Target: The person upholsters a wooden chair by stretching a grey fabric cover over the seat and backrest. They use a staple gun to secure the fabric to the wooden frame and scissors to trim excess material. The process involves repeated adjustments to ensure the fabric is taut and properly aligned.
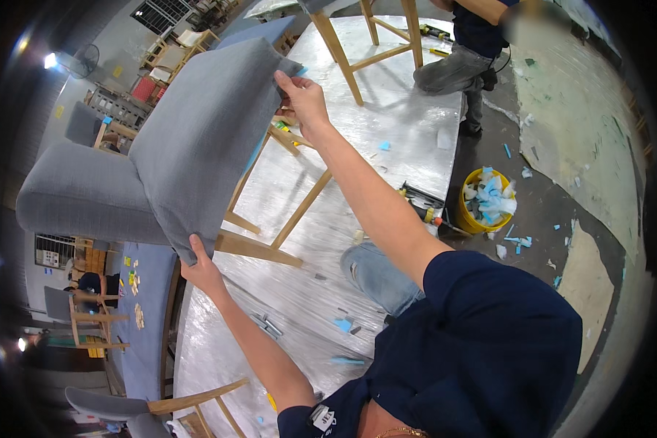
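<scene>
A grey upholstered chair (204,109) with pale wooden legs fills the upper left, close in front of me. My right hand (304,106) pinches the loose grey fabric (281,66) at the seat's far corner. Light blue material shows just beside that corner. At the near corner, my left hand (206,276) grips the fabric edge between thumb and fingers. The fingers of both hands are partly hidden behind the cloth. The chair's wooden legs (259,250) stand on the plastic-covered work surface (387,175).
A pneumatic tool (425,208) lies at the surface's right edge, beside a yellow bucket (466,217) of scraps. Metal strips (266,325) and blue offcuts (343,323) lie near my left forearm. Another person (474,51) kneels by a second chair (376,55). More grey chairs (109,404) stand left.
</scene>
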Demonstrator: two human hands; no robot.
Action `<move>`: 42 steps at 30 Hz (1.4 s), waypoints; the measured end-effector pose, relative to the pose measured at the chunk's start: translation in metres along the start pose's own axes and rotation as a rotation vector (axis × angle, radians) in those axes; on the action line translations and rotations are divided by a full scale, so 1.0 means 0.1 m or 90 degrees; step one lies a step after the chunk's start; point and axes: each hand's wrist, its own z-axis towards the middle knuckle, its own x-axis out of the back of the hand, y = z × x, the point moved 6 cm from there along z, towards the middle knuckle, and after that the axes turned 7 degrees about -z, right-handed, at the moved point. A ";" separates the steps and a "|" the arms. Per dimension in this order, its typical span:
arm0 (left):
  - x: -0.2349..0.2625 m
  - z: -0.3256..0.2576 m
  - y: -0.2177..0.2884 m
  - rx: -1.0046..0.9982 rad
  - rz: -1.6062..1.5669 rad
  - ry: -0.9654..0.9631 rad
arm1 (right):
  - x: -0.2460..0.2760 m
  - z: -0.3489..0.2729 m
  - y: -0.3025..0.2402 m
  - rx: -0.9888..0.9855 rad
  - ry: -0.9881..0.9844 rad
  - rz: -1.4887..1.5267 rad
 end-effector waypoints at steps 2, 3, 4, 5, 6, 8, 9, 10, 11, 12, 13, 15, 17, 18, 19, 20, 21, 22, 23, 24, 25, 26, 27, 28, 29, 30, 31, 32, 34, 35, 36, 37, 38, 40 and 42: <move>0.00 0.01 -0.01 0.006 0.002 -0.008 | -0.01 0.05 0.04 -0.026 -0.033 0.077; 0.01 0.02 -0.04 0.011 0.007 -0.008 | -0.01 0.08 0.06 -0.039 -0.050 0.116; 0.02 0.02 -0.07 0.016 0.014 -0.010 | 0.01 0.10 0.05 -0.035 -0.056 0.075; 0.02 0.03 -0.09 0.018 0.023 -0.010 | 0.04 0.12 0.03 -0.032 -0.062 0.035; -0.01 0.04 -0.09 0.003 0.017 -0.004 | 0.06 0.16 0.01 -0.029 -0.068 -0.006; -0.03 0.01 -0.05 -0.022 0.004 0.010 | 0.09 0.22 -0.09 -0.008 -0.065 -0.051; -0.04 0.02 -0.08 -0.015 0.013 0.006 | 0.12 0.27 -0.11 0.002 -0.063 -0.074; -0.02 0.03 -0.11 -0.009 0.022 0.007 | 0.11 0.32 -0.07 0.024 -0.092 -0.065; -0.01 0.03 -0.12 -0.003 0.031 0.008 | 0.11 0.36 -0.03 0.046 -0.121 -0.055; -0.01 0.02 -0.12 0.002 0.017 0.002 | 0.12 0.39 0.01 0.068 -0.148 -0.045; -0.04 -0.01 -0.07 0.009 0.004 -0.005 | 0.15 0.41 0.05 0.074 -0.153 -0.056; -0.08 -0.05 -0.01 0.034 -0.019 -0.012 | 0.23 0.43 0.14 0.085 -0.163 -0.076; -0.07 -0.09 0.01 0.071 -0.035 -0.007 | 0.34 0.42 0.28 0.089 -0.185 -0.075; -0.08 -0.09 0.03 0.065 -0.016 -0.009 | 0.38 0.42 0.35 0.091 -0.196 -0.075; -0.09 -0.09 0.05 0.060 -0.001 -0.009 | 0.39 0.43 0.35 0.086 -0.189 -0.060; -0.09 -0.09 0.06 0.056 0.014 -0.009 | 0.40 0.43 0.36 0.080 -0.182 -0.046; -0.07 -0.08 0.06 0.061 0.008 -0.024 | 0.40 0.44 0.36 0.075 -0.173 -0.033; -0.05 -0.08 0.04 0.066 -0.006 -0.036 | 0.39 0.45 0.37 0.068 -0.177 -0.024; -0.04 -0.07 0.02 0.072 -0.021 -0.048 | 0.38 0.46 0.37 0.062 -0.180 -0.016; -0.01 -0.04 -0.02 0.067 -0.020 -0.044 | 0.37 0.48 0.37 0.056 -0.182 -0.008; 0.01 0.00 -0.06 0.062 -0.016 -0.040 | 0.35 0.45 0.31 0.058 -0.175 0.000; 0.02 0.02 -0.09 0.057 -0.013 -0.037 | 0.30 0.42 0.27 0.061 -0.169 0.008; 0.03 0.00 -0.11 0.042 -0.018 -0.022 | 0.25 0.38 0.23 0.065 -0.162 0.016; 0.03 0.00 -0.11 0.024 -0.020 -0.012 | 0.23 0.38 0.24 0.067 -0.160 0.011; 0.03 0.01 -0.10 0.006 -0.022 -0.003 | 0.21 0.37 0.25 0.069 -0.158 0.006; 0.05 0.03 -0.12 0.022 -0.019 -0.017 | 0.19 0.36 0.26 0.072 -0.157 0.002; 0.05 0.04 -0.12 0.038 -0.013 -0.033 | 0.20 0.31 0.23 0.064 -0.171 0.031; 0.03 0.06 -0.12 0.053 -0.008 -0.049 | 0.19 0.34 0.23 0.093 -0.182 0.009; 0.02 0.01 -0.11 0.040 -0.054 -0.015 | 0.15 0.37 0.26 0.142 -0.205 -0.032; 0.05 0.00 -0.11 0.035 -0.077 -0.007 | 0.19 0.36 0.31 0.126 -0.208 -0.073; 0.09 -0.01 -0.11 0.030 -0.101 0.002 | 0.19 0.36 0.31 0.155 -0.208 -0.077; 0.11 -0.04 -0.12 0.037 -0.126 -0.001 | 0.21 0.34 0.33 0.182 -0.208 -0.087; 0.13 -0.02 -0.16 0.039 -0.127 -0.009 | 0.23 0.32 0.35 0.208 -0.208 -0.096; 0.20 0.04 -0.26 0.045 -0.134 -0.018 | 0.27 0.31 0.33 0.230 -0.188 -0.072; 0.28 0.05 -0.36 0.070 -0.126 0.019 | 0.28 0.29 0.38 0.223 -0.174 -0.075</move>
